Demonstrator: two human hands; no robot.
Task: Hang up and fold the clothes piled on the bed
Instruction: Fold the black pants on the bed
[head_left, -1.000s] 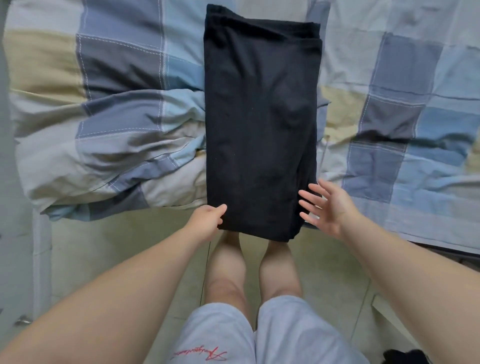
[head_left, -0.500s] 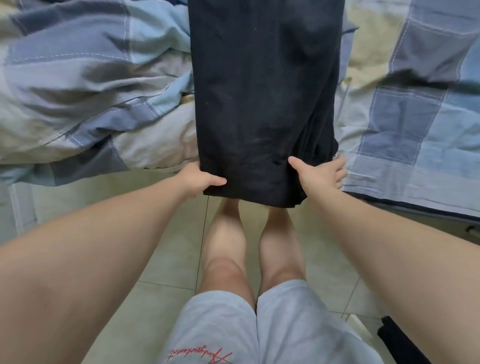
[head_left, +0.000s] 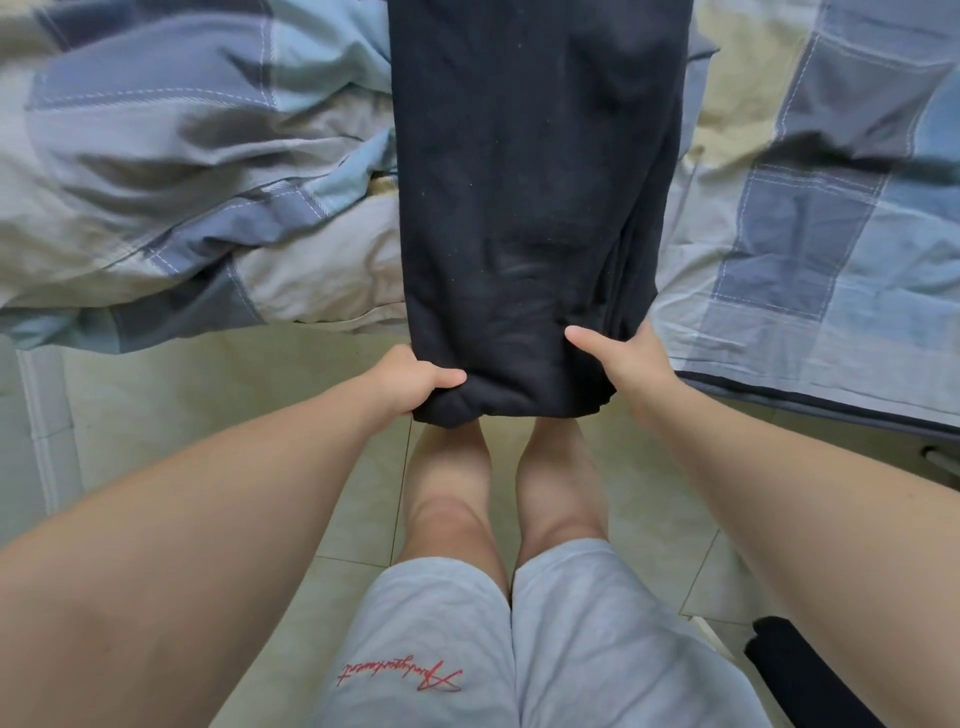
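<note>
Black fabric bunches in the left hand (head_left: 410, 382), which grips the near left corner of the folded garment (head_left: 530, 208), thumb on top. The right hand (head_left: 631, 364) pinches the near right corner, thumb over it, fingers hidden beneath. The garment lies lengthwise on the checked bedding (head_left: 182, 182), its far end cut off, its near end overhanging the pale tiled floor (head_left: 208, 395). A dark shape (head_left: 800, 670) at lower right is unclear.
</note>
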